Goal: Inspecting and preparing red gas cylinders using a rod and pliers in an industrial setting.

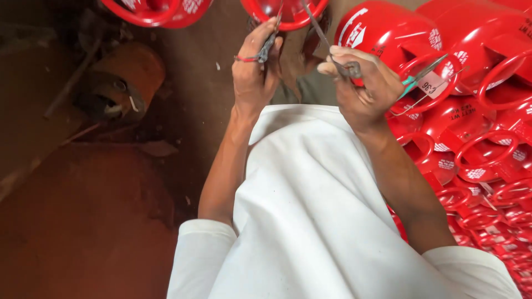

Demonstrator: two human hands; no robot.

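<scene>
My left hand [254, 66] is raised in front of me and pinches a small dark metal piece [268, 45] with a red band hanging from it. My right hand [363, 83] grips pliers with green handles [417, 77] and, in the fingertips, a thin metal wire [316, 25] that runs up toward a red gas cylinder [285, 12] at the top. The two hands are a short way apart, both just below that cylinder's ring.
Many red gas cylinders [471, 111] with ring collars and white markings fill the right side. More red cylinder tops [158, 8] lie at the upper left. A rusty brown round object [119, 83] sits on the dirty brown floor [83, 221] to the left. My white garment [310, 221] covers the lower middle.
</scene>
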